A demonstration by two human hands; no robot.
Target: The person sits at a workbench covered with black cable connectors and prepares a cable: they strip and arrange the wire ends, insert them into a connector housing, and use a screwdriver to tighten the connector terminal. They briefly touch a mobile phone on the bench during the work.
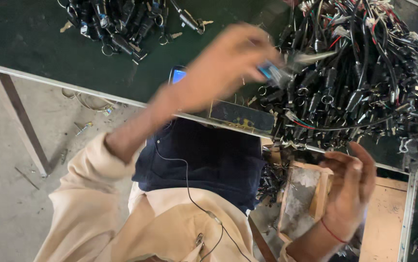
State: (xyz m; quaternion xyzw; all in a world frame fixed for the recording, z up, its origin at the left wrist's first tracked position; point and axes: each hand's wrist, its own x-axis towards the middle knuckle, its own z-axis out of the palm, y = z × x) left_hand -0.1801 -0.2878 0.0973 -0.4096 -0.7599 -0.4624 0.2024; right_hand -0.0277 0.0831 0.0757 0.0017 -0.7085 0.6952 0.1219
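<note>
Dark green table (34,48) spans the view, with bare concrete floor (5,194) below its edge. Biggest on it is the tangled heap of black wired locks (359,73), then a smaller pile of keyed locks (121,24), then a phone (240,116) at the rim. Left hand (223,68), blurred, pinches a small blue-ended part (269,72) at the heap's edge; seemingly one piece is being picked out, and freeing it calls for clearing snagged wires. Right hand (349,184) hangs half-curled and empty over a wooden box (311,194).
</note>
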